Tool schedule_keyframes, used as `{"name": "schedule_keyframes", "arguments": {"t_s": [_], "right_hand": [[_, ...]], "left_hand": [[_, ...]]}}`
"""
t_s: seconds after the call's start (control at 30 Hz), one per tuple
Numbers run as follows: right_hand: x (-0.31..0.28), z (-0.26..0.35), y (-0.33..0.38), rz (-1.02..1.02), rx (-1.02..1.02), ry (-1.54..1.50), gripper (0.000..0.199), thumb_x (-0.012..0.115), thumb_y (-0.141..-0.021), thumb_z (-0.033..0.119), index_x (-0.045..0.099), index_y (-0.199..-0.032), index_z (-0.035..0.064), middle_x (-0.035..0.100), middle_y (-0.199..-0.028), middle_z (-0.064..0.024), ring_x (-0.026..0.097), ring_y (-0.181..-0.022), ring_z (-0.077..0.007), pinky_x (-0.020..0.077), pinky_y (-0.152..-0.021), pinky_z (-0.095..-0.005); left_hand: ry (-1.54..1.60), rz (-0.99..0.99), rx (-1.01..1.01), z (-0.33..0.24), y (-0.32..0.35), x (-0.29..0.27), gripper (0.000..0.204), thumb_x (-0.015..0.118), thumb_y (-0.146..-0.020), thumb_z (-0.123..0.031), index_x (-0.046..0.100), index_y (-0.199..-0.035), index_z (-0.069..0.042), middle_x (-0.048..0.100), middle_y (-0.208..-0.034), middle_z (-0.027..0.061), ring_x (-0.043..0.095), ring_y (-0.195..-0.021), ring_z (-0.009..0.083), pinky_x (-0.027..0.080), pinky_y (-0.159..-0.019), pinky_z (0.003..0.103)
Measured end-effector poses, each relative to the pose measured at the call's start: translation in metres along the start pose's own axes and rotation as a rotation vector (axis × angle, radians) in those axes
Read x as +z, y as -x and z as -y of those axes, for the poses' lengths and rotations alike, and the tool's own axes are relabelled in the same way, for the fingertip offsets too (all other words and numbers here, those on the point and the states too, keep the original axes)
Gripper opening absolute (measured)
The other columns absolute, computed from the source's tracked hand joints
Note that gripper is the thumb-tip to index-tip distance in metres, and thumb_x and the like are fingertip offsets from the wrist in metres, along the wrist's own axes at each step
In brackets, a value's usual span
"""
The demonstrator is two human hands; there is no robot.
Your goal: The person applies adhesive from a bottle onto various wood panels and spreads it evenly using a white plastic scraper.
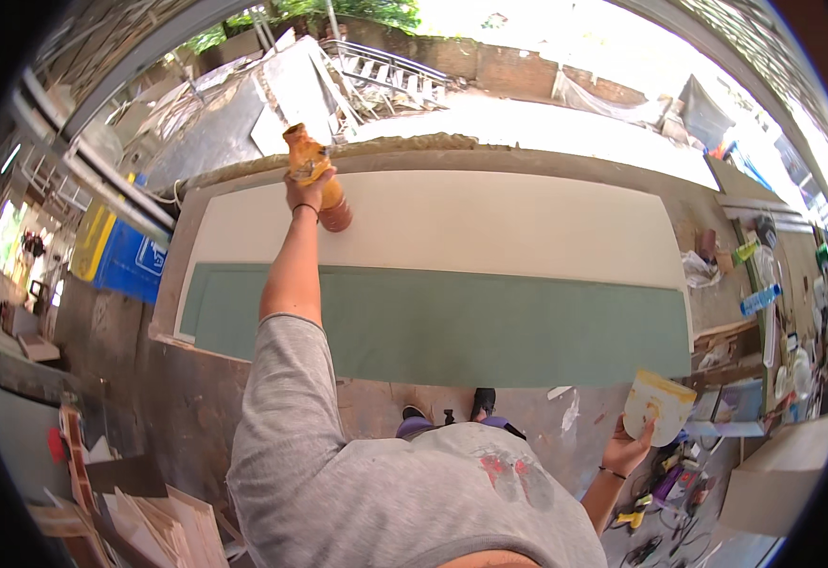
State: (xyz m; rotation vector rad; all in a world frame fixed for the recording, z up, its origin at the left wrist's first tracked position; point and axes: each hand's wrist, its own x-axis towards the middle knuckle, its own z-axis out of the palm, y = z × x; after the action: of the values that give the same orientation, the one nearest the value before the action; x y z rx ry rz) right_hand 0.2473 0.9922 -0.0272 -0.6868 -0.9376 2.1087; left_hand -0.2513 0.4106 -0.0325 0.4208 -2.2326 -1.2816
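Note:
My left hand (304, 192) is wrapped round an orange-brown bottle (335, 210), smeared with dried yellow glue, above the far left of a long cream panel (499, 222). The bottle leans, its neck pointing away from me; whether its base touches the panel I cannot tell. A grey-green panel (489, 322) lies along the near side of the cream one and partly covers it. Off to the right, my right hand (628, 449) grips a flat, pale glue spreader (658, 407) with a yellow-stained straight edge. The spreader is held up beside the green panel's near right corner.
A workbench (172, 293) carries both panels. A blue and yellow bin (130, 256) stands to the left. On the right are a cluttered side bench with a blue bottle (760, 300), and power tools with cables (665, 488) on the floor. Wood offcuts (163, 525) lean at lower left.

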Motion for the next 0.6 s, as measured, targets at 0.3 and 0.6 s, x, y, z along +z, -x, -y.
{"name": "schedule_keyframes", "arguments": {"t_s": [0.3,0.6], "right_hand": [[-0.002,0.003,-0.06,-0.043,-0.019,-0.003,0.04,0.059,-0.087,0.024,0.048,-0.123,0.0099,0.056,-0.118,-0.0047,0.058,-0.099,-0.0187,0.0529,-0.076,-0.0331],[0.083,-0.035,-0.123,0.275,0.145,-0.056,0.041,0.057,-0.088,0.022,0.045,-0.125,0.0077,0.055,-0.119,-0.0065,0.056,-0.102,-0.0197,0.051,-0.077,-0.035]], "left_hand": [[0.461,-0.235,0.403,-0.094,0.062,-0.063,0.07,0.078,-0.069,-0.028,0.043,-0.121,0.001,0.055,-0.113,0.0103,0.055,-0.1,0.0206,0.044,-0.088,0.033],[0.515,0.194,0.005,-0.169,0.124,-0.242,0.056,0.065,-0.082,-0.039,0.05,-0.118,0.001,0.058,-0.105,0.0078,0.059,-0.097,0.0189,0.048,-0.084,0.032]]}}
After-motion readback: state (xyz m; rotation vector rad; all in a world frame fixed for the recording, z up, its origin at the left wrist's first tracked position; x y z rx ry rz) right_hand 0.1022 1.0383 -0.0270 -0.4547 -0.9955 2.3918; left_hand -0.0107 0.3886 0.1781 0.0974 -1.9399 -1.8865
